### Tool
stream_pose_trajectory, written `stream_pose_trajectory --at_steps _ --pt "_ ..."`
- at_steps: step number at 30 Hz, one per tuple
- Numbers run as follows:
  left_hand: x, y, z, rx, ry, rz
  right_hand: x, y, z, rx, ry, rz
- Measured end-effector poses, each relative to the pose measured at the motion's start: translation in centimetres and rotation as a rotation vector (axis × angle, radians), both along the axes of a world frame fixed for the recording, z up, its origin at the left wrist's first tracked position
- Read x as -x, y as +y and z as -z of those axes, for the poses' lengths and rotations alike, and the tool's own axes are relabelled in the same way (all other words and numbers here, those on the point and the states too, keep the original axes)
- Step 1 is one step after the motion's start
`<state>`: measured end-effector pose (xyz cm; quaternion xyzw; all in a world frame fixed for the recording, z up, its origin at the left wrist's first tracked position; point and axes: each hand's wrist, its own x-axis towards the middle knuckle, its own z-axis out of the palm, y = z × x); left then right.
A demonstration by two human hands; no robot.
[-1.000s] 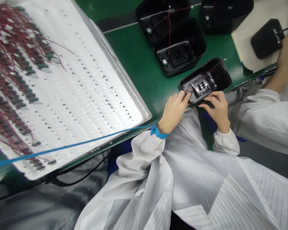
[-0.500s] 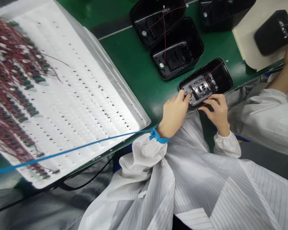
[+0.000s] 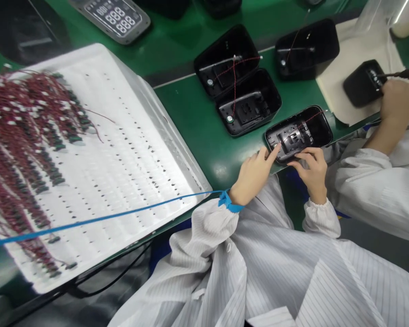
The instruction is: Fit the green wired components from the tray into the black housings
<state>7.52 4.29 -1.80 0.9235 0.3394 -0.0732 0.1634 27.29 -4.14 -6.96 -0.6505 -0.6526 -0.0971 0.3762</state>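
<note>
A black plastic housing (image 3: 286,138), open side up, lies tilted across the bench's near edge. A twisted red-and-black wire (image 3: 311,119) runs over its inside to a small white plug beyond the far rim. My left hand (image 3: 254,176), a blue wrist strap (image 3: 229,202) at its wrist, grips the left end. Its thumb reaches inside onto a small round part, mostly covered, while the other fingers stay by the outer rim. With thumb and fingers closed on the near rim, my right hand (image 3: 312,173) holds the housing.
A white foam tray (image 3: 129,181) with rows of red-wired parts (image 3: 27,136) fills the left. More black housings (image 3: 247,102) stand behind mine. At right, a co-worker's hand (image 3: 397,102) works with a thin tool over a black housing (image 3: 361,84) on brown paper. A digital display (image 3: 117,18) lies at back.
My view has tilted, so the bench sits lower in the picture. My left fingers have shifted at the housing's end, the thumb now pressing inside. The co-worker's hand has moved in closer.
</note>
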Motion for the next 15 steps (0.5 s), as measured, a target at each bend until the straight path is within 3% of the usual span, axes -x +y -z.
stream_pose_trajectory --at_steps 5,8,11,15 --pt "0.7 -0.5 0.2 -0.076 -0.058 0.013 -2.1 2.0 0.4 0.007 0.009 0.094" --pt "2.2 -1.9 -0.4 -0.12 -0.114 0.037 -3.5 2.4 0.4 0.093 0.033 0.148" --pt "4.9 -3.5 -1.9 -0.171 -0.24 0.05 -5.1 2.8 0.3 0.176 0.063 0.192" --pt "10.8 -4.7 -5.0 -0.292 -0.513 -0.029 -6.4 3.9 -0.2 0.185 0.086 0.172"
